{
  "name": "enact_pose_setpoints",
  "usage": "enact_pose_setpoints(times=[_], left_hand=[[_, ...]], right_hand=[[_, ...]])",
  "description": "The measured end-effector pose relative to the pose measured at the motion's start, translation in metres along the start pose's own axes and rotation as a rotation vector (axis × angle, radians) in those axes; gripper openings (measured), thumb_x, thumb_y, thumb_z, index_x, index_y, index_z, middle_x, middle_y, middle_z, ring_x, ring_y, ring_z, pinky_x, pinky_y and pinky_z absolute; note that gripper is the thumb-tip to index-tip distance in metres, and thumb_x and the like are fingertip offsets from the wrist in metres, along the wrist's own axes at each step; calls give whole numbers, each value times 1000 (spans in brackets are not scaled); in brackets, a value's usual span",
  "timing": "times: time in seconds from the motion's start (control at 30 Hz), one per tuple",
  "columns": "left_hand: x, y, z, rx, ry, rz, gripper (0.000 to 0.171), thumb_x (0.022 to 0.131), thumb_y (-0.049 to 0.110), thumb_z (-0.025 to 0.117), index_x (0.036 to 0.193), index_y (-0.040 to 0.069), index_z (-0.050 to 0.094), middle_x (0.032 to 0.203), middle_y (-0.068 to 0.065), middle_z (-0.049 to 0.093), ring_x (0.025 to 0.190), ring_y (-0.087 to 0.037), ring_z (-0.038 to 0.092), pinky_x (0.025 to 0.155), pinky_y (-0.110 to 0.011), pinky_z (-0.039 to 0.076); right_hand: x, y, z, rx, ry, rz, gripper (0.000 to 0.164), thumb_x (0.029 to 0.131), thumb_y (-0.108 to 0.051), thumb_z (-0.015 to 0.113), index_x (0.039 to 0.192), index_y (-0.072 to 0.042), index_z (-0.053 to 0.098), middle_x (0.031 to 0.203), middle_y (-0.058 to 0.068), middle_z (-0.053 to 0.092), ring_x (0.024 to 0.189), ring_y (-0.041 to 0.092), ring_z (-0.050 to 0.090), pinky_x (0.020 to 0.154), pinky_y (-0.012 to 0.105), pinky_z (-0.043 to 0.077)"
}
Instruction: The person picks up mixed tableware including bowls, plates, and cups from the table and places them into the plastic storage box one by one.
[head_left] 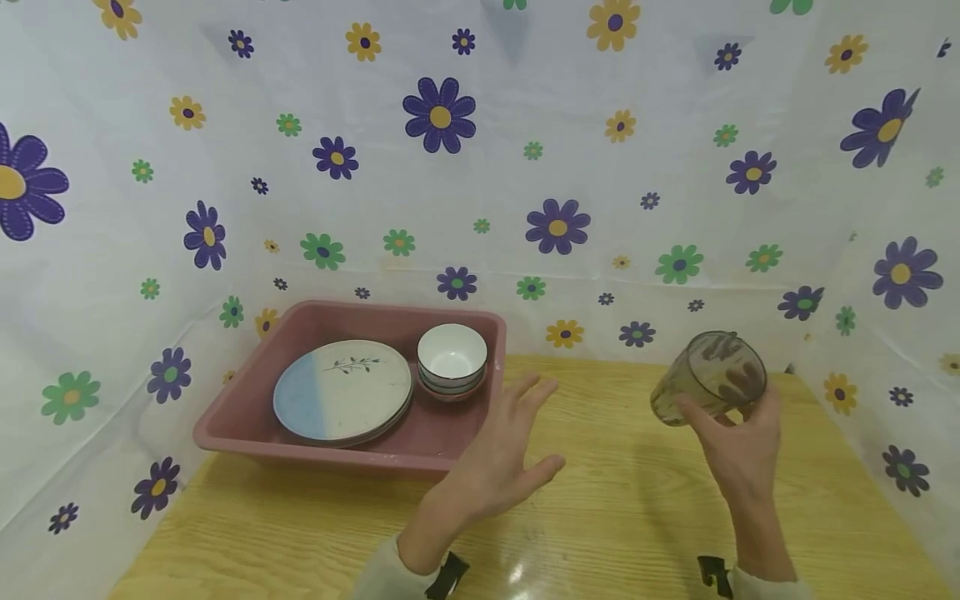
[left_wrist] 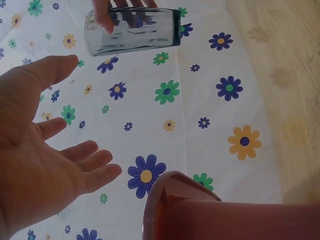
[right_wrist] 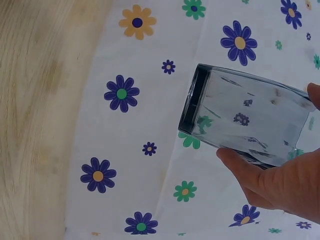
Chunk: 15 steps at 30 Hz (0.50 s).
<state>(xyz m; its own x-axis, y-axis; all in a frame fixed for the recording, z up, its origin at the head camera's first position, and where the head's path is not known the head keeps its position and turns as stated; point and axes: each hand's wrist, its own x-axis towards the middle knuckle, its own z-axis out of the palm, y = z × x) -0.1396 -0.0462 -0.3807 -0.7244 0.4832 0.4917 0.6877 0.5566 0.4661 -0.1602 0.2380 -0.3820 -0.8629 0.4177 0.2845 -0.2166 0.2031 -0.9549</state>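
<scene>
A clear, smoke-tinted drinking glass point(head_left: 686, 385) is held in my right hand point(head_left: 742, 454), thumb on one side and fingers around the other. It is tilted above the table's right half, its thick base pointing down and left; the right wrist view shows the dark base of the glass point(right_wrist: 195, 97) and the gripping hand point(right_wrist: 280, 177). My left hand point(head_left: 498, 458) hovers beside the pink basin's right front corner with fingers spread and nothing in it. In the left wrist view that hand point(left_wrist: 45, 165) has its palm showing, apart from the glass point(left_wrist: 140, 37).
The pink plastic basin point(head_left: 315, 451) stands on the left of the wooden table point(head_left: 600, 517). Inside it lie stacked plates point(head_left: 352, 392), the top one blue and cream, and a stack of small bowls point(head_left: 452, 358). A flower-printed white sheet point(head_left: 525, 108) surrounds the back and sides.
</scene>
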Motion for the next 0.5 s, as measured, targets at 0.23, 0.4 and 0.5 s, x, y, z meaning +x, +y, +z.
enact_pose_setpoints(times=[0.23, 0.4, 0.5], left_hand=[[-1, 0, 3, 31, 3, 15, 83, 88, 22, 76, 152, 7, 25, 153, -22, 28, 142, -37, 30, 111, -52, 38], [-1, -1, 3, 41, 11, 20, 84, 87, 23, 76, 152, 8, 25, 153, -22, 29, 142, -36, 31, 111, -52, 38], [-1, -1, 3, 40, 9, 23, 85, 87, 23, 76, 152, 8, 24, 154, -21, 29, 142, -36, 32, 110, -52, 39]], right_hand=[[-7, -3, 6, -21, -68, -48, 81, 81, -2, 79, 148, -15, 36, 136, 3, 47, 119, 14, 47, 86, 16, 46], [-14, -8, 11, -48, -136, -67, 82, 82, -4, 79, 149, -12, 34, 138, 5, 46, 119, 13, 47, 86, 13, 46], [-18, -12, 13, -72, -183, -79, 83, 82, -5, 79, 151, -10, 32, 138, 6, 46, 118, 13, 48, 87, 12, 47]])
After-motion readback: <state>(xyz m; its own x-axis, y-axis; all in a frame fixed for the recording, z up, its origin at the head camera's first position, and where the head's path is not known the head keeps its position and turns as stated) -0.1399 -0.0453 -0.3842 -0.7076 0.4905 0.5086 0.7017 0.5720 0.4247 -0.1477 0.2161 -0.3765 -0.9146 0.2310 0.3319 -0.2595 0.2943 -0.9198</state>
